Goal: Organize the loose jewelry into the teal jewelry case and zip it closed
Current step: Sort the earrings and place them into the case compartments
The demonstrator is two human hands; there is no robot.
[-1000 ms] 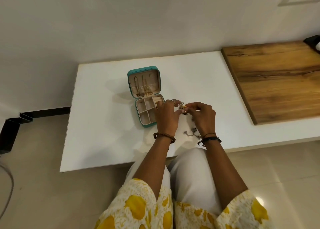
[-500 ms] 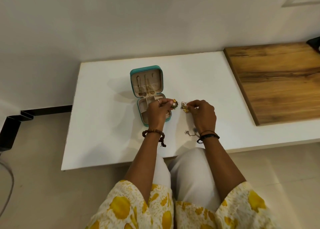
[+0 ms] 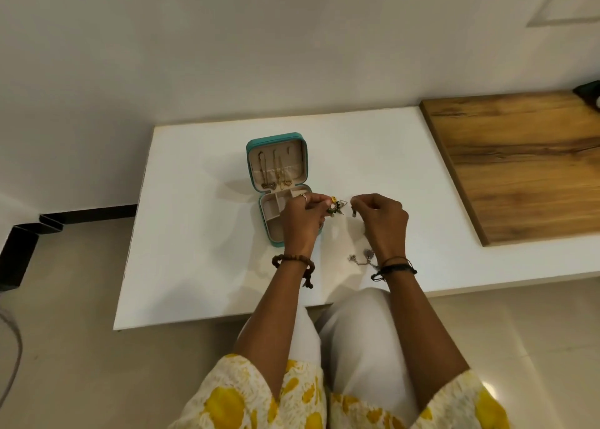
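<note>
1. Your teal jewelry case (image 3: 277,186) lies open on the white tabletop (image 3: 201,233); gold necklaces (image 3: 276,175) hang in its lid, and the tray compartments that show appear bare.
2. A silver jewelry piece (image 3: 362,257) lies loose near your right wrist; a wooden board (image 3: 519,165) sits well apart at right.
3. Your left hand (image 3: 300,219) covers the tray's right side and pinches a gold-and-green earring (image 3: 335,206).
4. Your right hand (image 3: 384,220), fingers curled, pinches a small dark piece (image 3: 354,213), too small to identify.
</note>
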